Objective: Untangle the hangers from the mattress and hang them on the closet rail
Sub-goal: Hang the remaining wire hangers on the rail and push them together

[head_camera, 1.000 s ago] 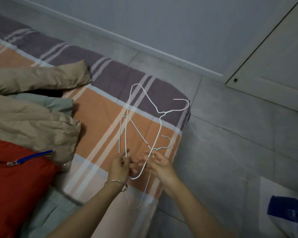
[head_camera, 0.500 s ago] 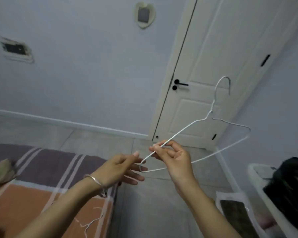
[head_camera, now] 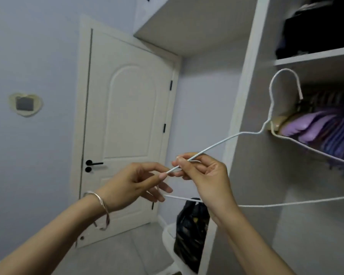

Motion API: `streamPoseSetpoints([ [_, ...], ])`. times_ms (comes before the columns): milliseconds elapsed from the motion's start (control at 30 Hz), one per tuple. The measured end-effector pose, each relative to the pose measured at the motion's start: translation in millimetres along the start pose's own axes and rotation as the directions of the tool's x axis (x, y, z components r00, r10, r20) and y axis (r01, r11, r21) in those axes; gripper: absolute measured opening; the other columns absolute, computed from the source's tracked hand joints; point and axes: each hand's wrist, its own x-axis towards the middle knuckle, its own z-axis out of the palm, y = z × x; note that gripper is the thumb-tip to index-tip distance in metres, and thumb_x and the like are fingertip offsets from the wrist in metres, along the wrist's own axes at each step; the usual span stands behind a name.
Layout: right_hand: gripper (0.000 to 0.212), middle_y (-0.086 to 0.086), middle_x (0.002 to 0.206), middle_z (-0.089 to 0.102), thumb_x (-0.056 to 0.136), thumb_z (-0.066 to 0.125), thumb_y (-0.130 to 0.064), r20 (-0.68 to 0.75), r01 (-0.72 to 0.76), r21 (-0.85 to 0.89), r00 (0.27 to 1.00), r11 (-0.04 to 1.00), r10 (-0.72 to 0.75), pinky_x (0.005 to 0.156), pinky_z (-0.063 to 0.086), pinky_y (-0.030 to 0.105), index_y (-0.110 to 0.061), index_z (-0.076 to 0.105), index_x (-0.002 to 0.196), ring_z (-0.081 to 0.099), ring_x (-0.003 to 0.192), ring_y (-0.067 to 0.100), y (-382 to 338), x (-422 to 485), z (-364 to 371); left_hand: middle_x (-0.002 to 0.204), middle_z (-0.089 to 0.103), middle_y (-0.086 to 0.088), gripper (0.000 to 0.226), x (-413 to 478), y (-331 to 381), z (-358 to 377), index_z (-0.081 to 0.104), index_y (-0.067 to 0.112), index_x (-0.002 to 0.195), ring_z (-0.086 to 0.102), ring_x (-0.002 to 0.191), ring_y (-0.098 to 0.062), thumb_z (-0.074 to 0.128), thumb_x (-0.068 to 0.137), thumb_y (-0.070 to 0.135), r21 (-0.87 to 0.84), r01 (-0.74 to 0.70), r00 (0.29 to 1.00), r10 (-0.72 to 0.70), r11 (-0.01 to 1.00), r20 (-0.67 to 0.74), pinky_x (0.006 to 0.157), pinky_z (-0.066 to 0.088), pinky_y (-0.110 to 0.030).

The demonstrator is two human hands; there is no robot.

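One white wire hanger (head_camera: 224,138) is up in the air in front of the closet, its hook (head_camera: 282,76) pointing up at the right. My right hand (head_camera: 203,175) pinches its left shoulder wire between thumb and fingers. My left hand (head_camera: 135,181), with a bracelet on the wrist, is beside the hanger's left corner, fingers relaxed, the thumb tip touching the wire. The closet rail area (head_camera: 318,100) shows blurred dark hooks, with purple clothes (head_camera: 314,128) hanging below. The mattress is out of view.
A white door (head_camera: 127,116) with a black handle (head_camera: 93,163) is straight ahead. A black bag (head_camera: 191,229) sits in a white bin by the closet's side panel (head_camera: 246,96). Dark clothes lie on an upper shelf (head_camera: 316,56).
The view swung from the mattress up to the door and closet. The hanger came off the mattress and now sits by the closet. My left hand closed in on its corner.
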Motion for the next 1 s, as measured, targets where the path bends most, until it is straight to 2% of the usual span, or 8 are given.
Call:
streamPoseSetpoints([
  [133,0.001,0.002,0.08,0.075,0.082,0.066,-0.015,-0.053,-0.005,-0.079,0.999,0.997,0.001,0.062,0.05,0.017,-0.016,0.066,0.083,0.069,0.065,0.013,-33.2,11.9,-80.8,0.084,0.075,-0.005,0.028,48.5,49.6,58.6,0.068,0.019,0.096,0.072,0.069,-0.02,0.05,0.081,0.035,-0.063,-0.056,0.99,0.064,0.996,0.129,0.063,0.058,-0.025],
  [267,0.003,-0.003,0.077,0.075,0.085,0.063,-0.014,-0.09,-0.042,-0.1,0.995,0.994,0.033,0.061,0.05,0.014,-0.016,0.065,0.086,0.068,0.064,0.005,-51.6,21.9,-150.4,0.085,0.074,-0.009,0.022,90.3,82.7,108.6,0.069,0.016,0.092,0.072,0.067,-0.024,0.049,0.092,0.024,-0.119,-0.055,0.977,0.078,0.991,0.197,0.058,0.058,-0.023],
  [400,0.009,-0.008,0.073,0.074,0.087,0.06,-0.013,-0.144,-0.059,-0.122,0.989,0.991,0.042,0.062,0.049,0.012,-0.021,0.064,0.09,0.067,0.066,0.001,-67.2,28.3,-207.0,0.088,0.075,-0.006,0.023,121.7,109.9,155.6,0.07,0.013,0.096,0.072,0.07,-0.024,0.05,0.093,0.024,-0.212,-0.039,0.969,0.089,0.976,0.231,0.059,0.057,-0.021],
  [600,0.023,-0.004,0.076,0.072,0.086,0.063,-0.013,-0.245,-0.072,-0.214,0.969,0.974,0.018,0.06,0.049,0.014,-0.01,0.059,0.108,0.067,0.068,0.004,-90.7,40.7,-272.6,0.094,0.074,-0.003,0.021,156.3,133.4,216.3,0.069,0.015,0.099,0.072,0.074,-0.025,0.053,0.091,0.026,-0.396,0.011,0.953,0.11,0.918,0.281,0.064,0.059,-0.02],
  [700,0.021,-0.005,0.068,0.072,0.085,0.064,-0.011,-0.325,-0.07,-0.271,0.945,0.96,-0.023,0.056,0.046,0.017,-0.009,0.057,0.104,0.064,0.062,0.008,-100.2,48.0,-296.6,0.094,0.074,-0.005,0.022,173.6,141.8,239.2,0.067,0.013,0.104,0.071,0.077,-0.029,0.052,0.092,0.024,-0.428,-0.011,0.959,0.13,0.904,0.251,0.066,0.059,-0.021],
  [800,0.009,-0.008,0.056,0.068,0.089,0.058,-0.006,-0.375,-0.074,-0.317,0.926,0.946,-0.053,0.048,0.044,0.012,-0.013,0.055,0.095,0.063,0.05,0.001,-105.7,57.8,-318.7,0.102,0.072,-0.012,0.026,191.5,150.2,264.1,0.066,0.01,0.111,0.067,0.084,-0.032,0.05,0.094,0.022,-0.427,-0.033,0.958,0.151,0.904,0.245,0.072,0.059,-0.025],
  [900,0.02,-0.005,0.052,0.064,0.093,0.047,-0.005,-0.453,-0.105,-0.403,0.886,0.909,-0.098,0.038,0.041,0.013,-0.017,0.05,0.078,0.059,0.041,0.004,-110.2,69.1,-341.0,0.098,0.07,-0.011,0.025,207.1,160.1,290.2,0.063,0.012,0.113,0.069,0.073,-0.022,0.048,0.095,0.021,-0.444,-0.06,0.937,0.204,0.894,0.283,0.069,0.056,-0.021],
  [1000,0.013,0.004,0.059,0.056,0.094,0.044,-0.004,-0.562,-0.159,-0.431,0.817,0.888,-0.126,0.033,0.035,0.013,-0.012,0.05,0.086,0.051,0.037,0.004,-110.5,77.9,-371.5,0.092,0.065,-0.004,0.02,216.9,167.7,308.7,0.055,0.02,0.113,0.065,0.062,-0.01,0.047,0.095,0.021,-0.475,-0.08,0.928,0.239,0.876,0.285,0.056,0.054,-0.018],
])
